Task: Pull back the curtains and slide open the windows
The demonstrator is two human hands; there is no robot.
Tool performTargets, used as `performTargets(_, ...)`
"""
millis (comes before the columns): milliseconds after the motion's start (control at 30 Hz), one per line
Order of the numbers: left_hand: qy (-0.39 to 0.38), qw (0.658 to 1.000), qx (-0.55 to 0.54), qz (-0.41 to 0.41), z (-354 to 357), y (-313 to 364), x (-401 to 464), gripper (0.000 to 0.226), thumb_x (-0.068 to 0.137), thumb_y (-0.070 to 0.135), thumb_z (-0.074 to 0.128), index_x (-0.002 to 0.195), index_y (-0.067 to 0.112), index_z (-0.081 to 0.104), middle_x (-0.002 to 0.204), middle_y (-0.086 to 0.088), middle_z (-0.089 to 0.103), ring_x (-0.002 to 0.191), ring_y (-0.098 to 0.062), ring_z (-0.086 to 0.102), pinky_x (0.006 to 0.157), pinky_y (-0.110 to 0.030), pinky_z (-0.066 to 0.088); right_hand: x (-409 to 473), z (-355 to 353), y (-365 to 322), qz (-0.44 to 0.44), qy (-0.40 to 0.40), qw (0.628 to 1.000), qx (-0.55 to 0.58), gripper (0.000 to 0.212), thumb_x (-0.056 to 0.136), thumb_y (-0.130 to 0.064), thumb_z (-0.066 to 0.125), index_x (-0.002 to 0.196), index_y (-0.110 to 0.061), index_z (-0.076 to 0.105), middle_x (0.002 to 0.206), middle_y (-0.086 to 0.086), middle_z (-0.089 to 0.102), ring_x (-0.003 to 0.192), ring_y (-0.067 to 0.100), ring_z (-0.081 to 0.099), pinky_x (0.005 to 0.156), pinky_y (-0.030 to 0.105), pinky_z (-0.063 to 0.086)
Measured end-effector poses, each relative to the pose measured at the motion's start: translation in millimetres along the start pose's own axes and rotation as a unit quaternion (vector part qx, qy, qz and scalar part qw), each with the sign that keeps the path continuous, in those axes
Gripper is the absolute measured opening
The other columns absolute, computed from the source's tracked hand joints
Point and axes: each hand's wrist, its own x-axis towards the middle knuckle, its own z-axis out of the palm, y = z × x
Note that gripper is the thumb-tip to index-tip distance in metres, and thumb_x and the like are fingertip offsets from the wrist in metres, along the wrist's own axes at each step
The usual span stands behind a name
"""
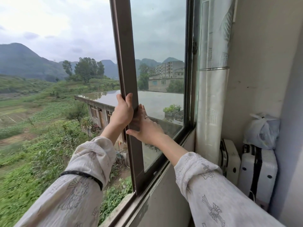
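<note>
The window sash (127,79) stands slid well over to the right, with open air to its left and the fields far below. The left hand (122,112) is wrapped around the sash's upright edge, fingers curled onto the outer side and thumb on the near face. The right hand (147,126) lies flat and open against the inner face of the same upright, gripping nothing, only pressing. The curtain (213,79) hangs gathered against the wall on the right, clear of the glass.

The risk I see is to the left fingers: if the sash runs on fast toward the right frame (190,63), anything curled around that edge could get pinched where the panes overlap (hard to judge how much travel is left). Both arms also reach past the sill (164,185), so a sash that sticks and then jumps could pitch the person's weight outward.
</note>
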Motion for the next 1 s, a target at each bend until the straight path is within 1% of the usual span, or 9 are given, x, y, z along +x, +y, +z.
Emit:
performTargets(67, -0.006, 1.0, -0.006, 0.001, 3, 0, 4, 0.045, 0.096, 0.044, 0.021, 0.12, 0.006, 0.027, 0.126, -0.029, 0.049, 0.114, -0.042, 0.049, 0.09, -0.046, 0.036, 3, -2, 2, 0.004, -0.006, 1.0, 0.0, 0.105, 0.086, -0.057, 0.052, 0.142, -0.02, -0.029, 0.159, 0.005, 0.013, 0.127, 0.034, 0.048, 0.1, 0.047, 0.043)
performTargets(200, -0.028, 0.999, -0.019, 0.009, 12, 0, 15, 0.046, 0.096, 0.042, 0.023, 0.122, 0.005, 0.027, 0.129, -0.027, 0.047, 0.117, -0.041, 0.047, 0.093, -0.045, 0.036, 9, -4, 9, 0.016, -0.01, 1.0, 0.006, 0.102, 0.088, -0.052, 0.051, 0.142, -0.018, -0.029, 0.159, 0.005, 0.015, 0.128, 0.033, 0.047, 0.1, 0.047, 0.043)
performTargets(333, -0.04, 0.999, -0.026, 0.013, 24, -2, 25, 0.044, 0.096, 0.043, 0.023, 0.118, 0.006, 0.028, 0.123, -0.026, 0.051, 0.111, -0.04, 0.05, 0.089, -0.043, 0.037, 20, -4, 18, 0.024, -0.022, 0.999, 0.006, 0.098, 0.089, -0.05, 0.05, 0.144, -0.022, -0.026, 0.161, 0.002, 0.0, 0.129, 0.036, 0.046, 0.102, 0.05, 0.041)
performTargets(433, -0.021, 1.0, -0.011, 0.012, 30, -6, 28, 0.044, 0.094, 0.047, 0.022, 0.118, 0.01, 0.027, 0.12, -0.027, 0.053, 0.107, -0.042, 0.052, 0.09, -0.047, 0.037, 22, -1, 23, 0.023, -0.014, 1.0, 0.0, 0.101, 0.088, -0.052, 0.05, 0.141, -0.023, -0.031, 0.16, 0.002, 0.013, 0.128, 0.038, 0.046, 0.103, 0.051, 0.04)
performTargets(600, -0.009, 1.0, 0.005, 0.022, 32, -9, 30, 0.046, 0.094, 0.049, 0.02, 0.12, 0.011, 0.026, 0.122, -0.028, 0.052, 0.107, -0.043, 0.052, 0.079, -0.042, 0.034, 23, 1, 28, 0.026, 0.006, 1.0, 0.015, 0.106, 0.085, -0.055, 0.053, 0.141, -0.024, -0.031, 0.154, 0.006, 0.031, 0.124, 0.038, 0.049, 0.101, 0.05, 0.042)
performTargets(733, 0.009, 1.0, 0.018, 0.011, 32, -7, 23, 0.047, 0.094, 0.049, 0.021, 0.118, 0.009, 0.03, 0.118, -0.029, 0.053, 0.103, -0.043, 0.053, 0.079, -0.043, 0.036, 21, -1, 29, 0.014, 0.006, 0.999, 0.03, 0.105, 0.084, -0.057, 0.055, 0.143, -0.025, -0.026, 0.159, 0.002, 0.017, 0.126, 0.034, 0.048, 0.1, 0.048, 0.044)
performTargets(867, -0.007, 0.988, 0.156, -0.021, 35, -15, 0, 0.043, 0.095, 0.04, 0.026, 0.111, 0.001, 0.034, 0.112, -0.032, 0.056, 0.097, -0.045, 0.056, 0.074, -0.043, 0.038, 15, -1, 35, 0.003, -0.015, 0.999, 0.042, 0.088, 0.09, -0.049, 0.05, 0.148, -0.026, -0.012, 0.16, 0.001, 0.011, 0.127, 0.034, 0.047, 0.1, 0.05, 0.043)
performTargets(933, -0.057, 0.945, 0.318, -0.044, 32, -22, -14, 0.044, 0.093, 0.039, 0.031, 0.112, 0.001, 0.042, 0.113, -0.026, 0.059, 0.098, -0.042, 0.058, 0.076, -0.042, 0.041, 9, -3, 43, -0.008, -0.034, 0.999, 0.028, 0.077, 0.093, -0.045, 0.048, 0.15, -0.024, 0.001, 0.16, 0.0, 0.006, 0.136, 0.031, 0.036, 0.106, 0.05, 0.037)
performTargets(1000, -0.127, 0.878, 0.458, -0.05, 30, -23, -27, 0.041, 0.091, 0.04, 0.036, 0.106, 0.006, 0.053, 0.106, -0.017, 0.062, 0.09, -0.034, 0.061, 0.076, -0.038, 0.045, 1, -11, 59, -0.001, -0.073, 0.997, 0.004, 0.07, 0.093, -0.043, 0.047, 0.149, -0.019, 0.013, 0.159, 0.003, 0.015, 0.141, 0.027, 0.028, 0.112, 0.047, 0.03)
